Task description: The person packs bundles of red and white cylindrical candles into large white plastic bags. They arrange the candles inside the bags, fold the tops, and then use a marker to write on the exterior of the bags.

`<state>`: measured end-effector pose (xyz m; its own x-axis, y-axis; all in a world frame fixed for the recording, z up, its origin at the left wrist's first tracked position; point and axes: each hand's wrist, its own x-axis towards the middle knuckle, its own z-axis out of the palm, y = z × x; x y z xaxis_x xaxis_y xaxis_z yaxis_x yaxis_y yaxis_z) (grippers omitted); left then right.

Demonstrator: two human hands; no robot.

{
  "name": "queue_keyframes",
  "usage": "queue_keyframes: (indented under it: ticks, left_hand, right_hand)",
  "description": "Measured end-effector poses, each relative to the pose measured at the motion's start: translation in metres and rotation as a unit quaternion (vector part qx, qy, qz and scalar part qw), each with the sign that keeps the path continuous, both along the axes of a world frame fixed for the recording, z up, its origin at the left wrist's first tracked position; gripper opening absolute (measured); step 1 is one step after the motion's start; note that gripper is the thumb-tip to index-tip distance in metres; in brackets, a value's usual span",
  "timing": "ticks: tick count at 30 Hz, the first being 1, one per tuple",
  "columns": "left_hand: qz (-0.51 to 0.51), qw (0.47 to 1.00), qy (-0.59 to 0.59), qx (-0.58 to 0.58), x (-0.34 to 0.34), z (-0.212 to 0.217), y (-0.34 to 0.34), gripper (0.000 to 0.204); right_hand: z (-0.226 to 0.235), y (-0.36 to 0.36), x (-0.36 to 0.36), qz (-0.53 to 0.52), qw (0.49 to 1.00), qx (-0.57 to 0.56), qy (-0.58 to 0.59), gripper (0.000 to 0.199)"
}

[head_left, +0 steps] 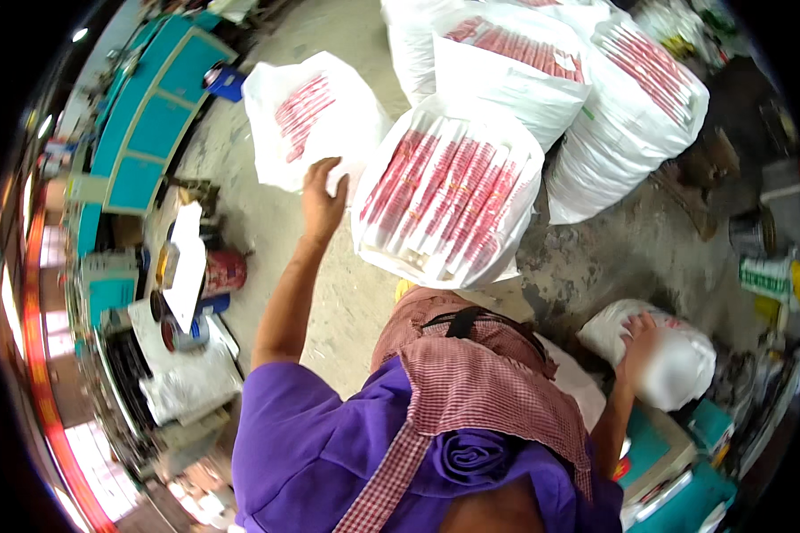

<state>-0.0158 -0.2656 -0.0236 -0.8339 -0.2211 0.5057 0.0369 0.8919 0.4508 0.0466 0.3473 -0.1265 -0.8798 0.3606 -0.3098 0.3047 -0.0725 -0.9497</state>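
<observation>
My left hand (pixel 325 197) hangs open, fingers curved and thumb apart. It is between a small white sack (pixel 351 111) and a fuller sack (pixel 517 209) standing right in front of me. Red-and-white stacks (pixel 458 191) in clear sleeves, lined up in rows, fill the fuller sack; I cannot tell what they are. Similar red-and-white stacks (pixel 304 115) show in the small sack. On my right, my right hand (pixel 642 342) lies with fingers spread on a rounded white plastic bundle (pixel 609 329). Part of that bundle is blurred, and its contents are hidden.
More filled white sacks (pixel 587 182) stand beyond, at the far right. Teal cabinets (pixel 142 173) line the left side, with a red bucket (pixel 225 271) and a dark blue can (pixel 185 330) nearer. Teal machine parts (pixel 658 453) are at lower right. The concrete floor (pixel 244 182) is stained.
</observation>
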Motion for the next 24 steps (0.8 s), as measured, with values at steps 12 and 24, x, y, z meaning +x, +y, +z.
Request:
queue_keyframes:
  ticks: [12,24]
  left_hand:
    - [-0.193,0.901,-0.366,0.130,-0.023,-0.077,-0.052,0.060]
    - [-0.165,0.930,-0.306,0.118,-0.036,-0.072,-0.057,0.053]
  right_hand:
    - [0.000,-0.352,-0.079,0.164,0.905,0.388,0.056,0.064]
    - [0.014,-0.388,-0.110,0.145,0.934,0.316,-0.086,0.079]
